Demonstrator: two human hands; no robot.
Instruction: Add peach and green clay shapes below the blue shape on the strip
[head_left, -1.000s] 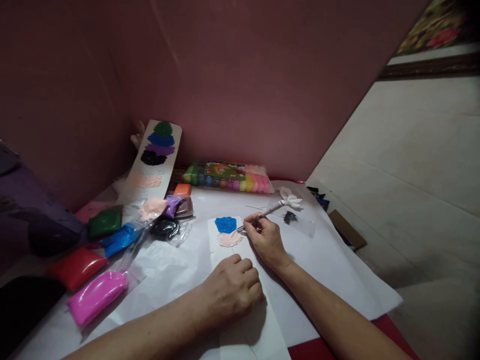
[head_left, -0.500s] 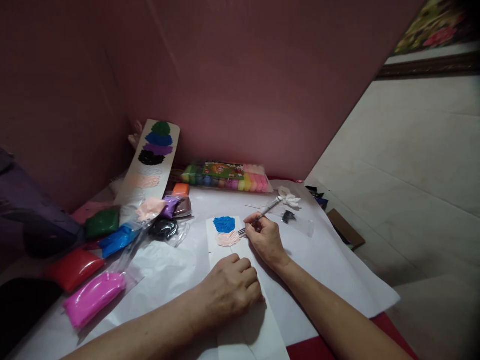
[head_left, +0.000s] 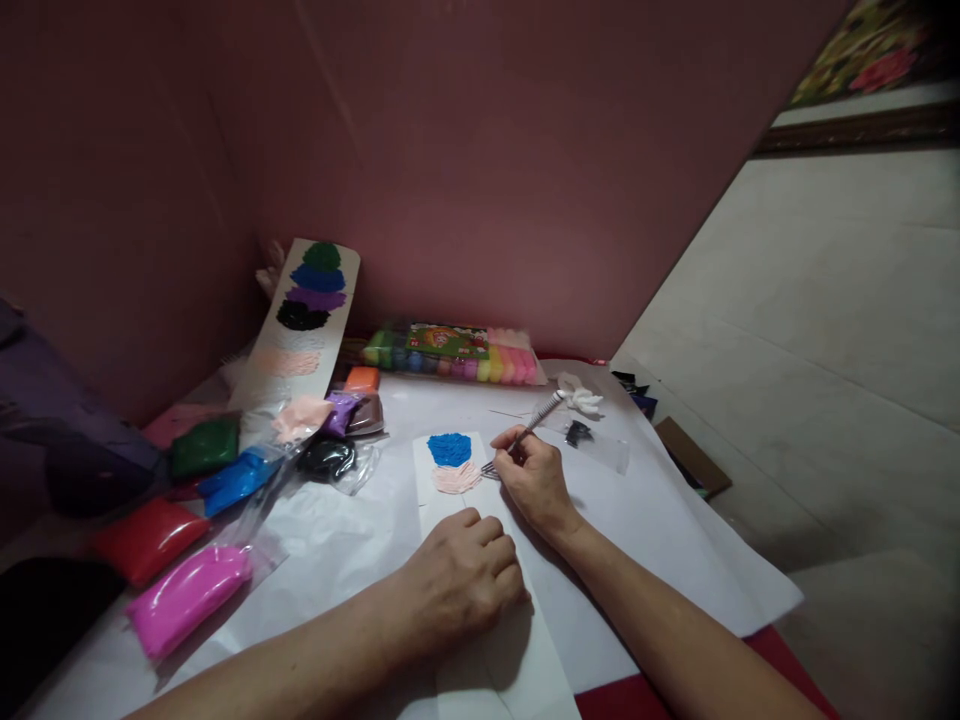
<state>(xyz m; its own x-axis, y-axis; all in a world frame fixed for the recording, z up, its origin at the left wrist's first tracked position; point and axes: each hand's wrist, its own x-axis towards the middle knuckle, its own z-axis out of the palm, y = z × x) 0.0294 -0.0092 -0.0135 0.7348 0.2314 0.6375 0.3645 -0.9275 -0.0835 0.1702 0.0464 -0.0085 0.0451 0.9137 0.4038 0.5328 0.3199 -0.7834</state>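
My right hand [head_left: 534, 478] pinches a thin metal tool [head_left: 534, 423], whose tip touches the right edge of a pale pink clay patch [head_left: 456, 478]. That patch sits just below a blue clay patch [head_left: 449, 449] on a white card strip [head_left: 504, 662]. My left hand [head_left: 461, 580] rests on the strip with its fingers curled under, pressing it down onto the white paper sheet [head_left: 660, 530].
Bagged clay lies at the left: pink [head_left: 186, 598], red [head_left: 146, 538], blue [head_left: 236, 480], green [head_left: 204, 446], black [head_left: 327, 458]. A second strip with several clay patches [head_left: 304, 315] leans on the pink wall. A multicolour clay box [head_left: 450, 352] stands behind. A white clay piece [head_left: 581, 396] lies at the right.
The tool tip has slid slightly right and down, from between the blue and pink patches to the pink patch's right edge. My left hand stays put.
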